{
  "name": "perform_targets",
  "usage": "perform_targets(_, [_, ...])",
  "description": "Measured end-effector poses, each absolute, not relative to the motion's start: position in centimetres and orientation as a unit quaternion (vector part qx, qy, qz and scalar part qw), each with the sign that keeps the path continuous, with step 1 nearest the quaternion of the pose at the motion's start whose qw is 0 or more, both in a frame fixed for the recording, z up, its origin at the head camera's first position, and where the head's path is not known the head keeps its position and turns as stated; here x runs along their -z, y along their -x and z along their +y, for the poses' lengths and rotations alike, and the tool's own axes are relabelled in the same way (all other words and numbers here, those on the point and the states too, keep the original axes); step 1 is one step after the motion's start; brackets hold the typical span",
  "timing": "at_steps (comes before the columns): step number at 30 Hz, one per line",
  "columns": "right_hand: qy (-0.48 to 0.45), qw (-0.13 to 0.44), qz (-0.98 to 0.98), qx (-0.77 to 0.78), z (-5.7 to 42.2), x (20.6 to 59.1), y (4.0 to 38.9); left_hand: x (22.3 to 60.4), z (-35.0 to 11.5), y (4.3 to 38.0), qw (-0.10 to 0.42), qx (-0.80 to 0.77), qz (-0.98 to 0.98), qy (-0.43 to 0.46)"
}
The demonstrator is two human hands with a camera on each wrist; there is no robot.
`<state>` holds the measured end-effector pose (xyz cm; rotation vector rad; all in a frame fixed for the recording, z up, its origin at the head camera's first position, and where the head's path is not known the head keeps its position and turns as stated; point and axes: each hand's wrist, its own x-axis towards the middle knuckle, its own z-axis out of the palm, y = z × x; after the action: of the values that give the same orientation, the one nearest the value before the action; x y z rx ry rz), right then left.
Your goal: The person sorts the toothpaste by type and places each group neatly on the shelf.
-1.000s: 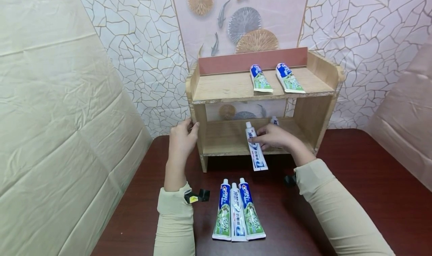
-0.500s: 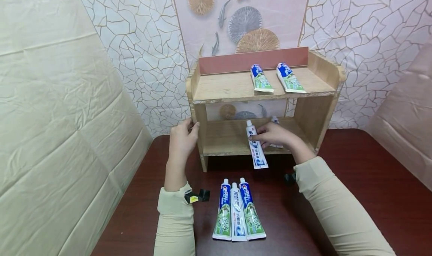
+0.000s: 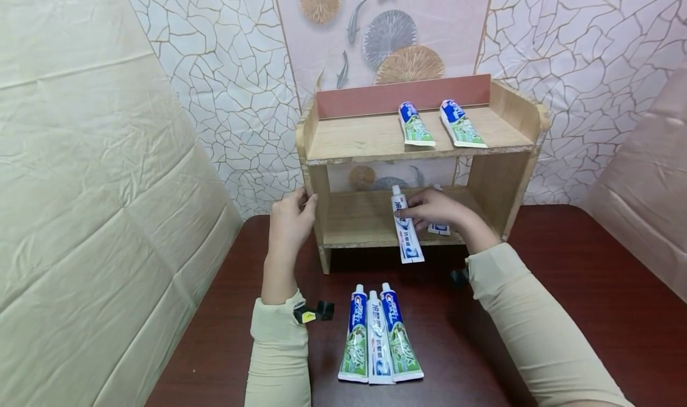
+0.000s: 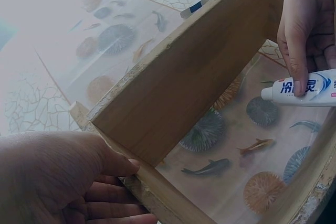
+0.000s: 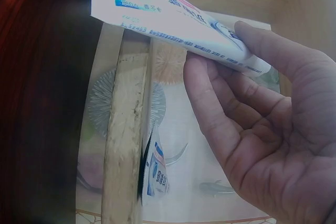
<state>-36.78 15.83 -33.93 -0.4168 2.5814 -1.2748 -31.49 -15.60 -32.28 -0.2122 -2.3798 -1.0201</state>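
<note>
My right hand (image 3: pixel 437 209) pinches a white toothpaste tube (image 3: pixel 406 231) between thumb and fingers, cap end up, in front of the lower shelf. The right wrist view shows the same tube (image 5: pixel 173 17) over the shelf's front edge. My left hand (image 3: pixel 291 219) grips the left side panel of the wooden shelf unit (image 3: pixel 413 155); in the left wrist view its thumb lies on one face of the panel edge and the fingers on the other. Behind my right hand another white tube (image 3: pixel 440 228) lies on the lower shelf, partly hidden.
On the top shelf lie two blue-and-green toothpaste tubes (image 3: pixel 416 125), right of its middle. Three tubes lie side by side on the dark red table (image 3: pixel 214 347): a white tube (image 3: pixel 380 341) between two blue-and-green ones. Patterned cloth (image 3: pixel 225 85) hangs behind the shelf unit.
My right hand has raised the held white tube slightly, toward the lower shelf. More of the tube behind it shows at its lower end. The left hand stays on the side panel.
</note>
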Motion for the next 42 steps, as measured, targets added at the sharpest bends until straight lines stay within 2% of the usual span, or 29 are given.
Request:
perform_targets(27, [0.143, 0.142, 0.859, 0.471, 16.2, 33.0, 38.5, 32.2, -15.6, 31.5, 0.263, 0.381, -0.883, 0.072])
perform_targets(42, [0.108, 0.155, 0.859, 0.475, 16.9, 33.1, 39.8, 32.3, -15.7, 31.6, 0.27, 0.381, -0.88, 0.081])
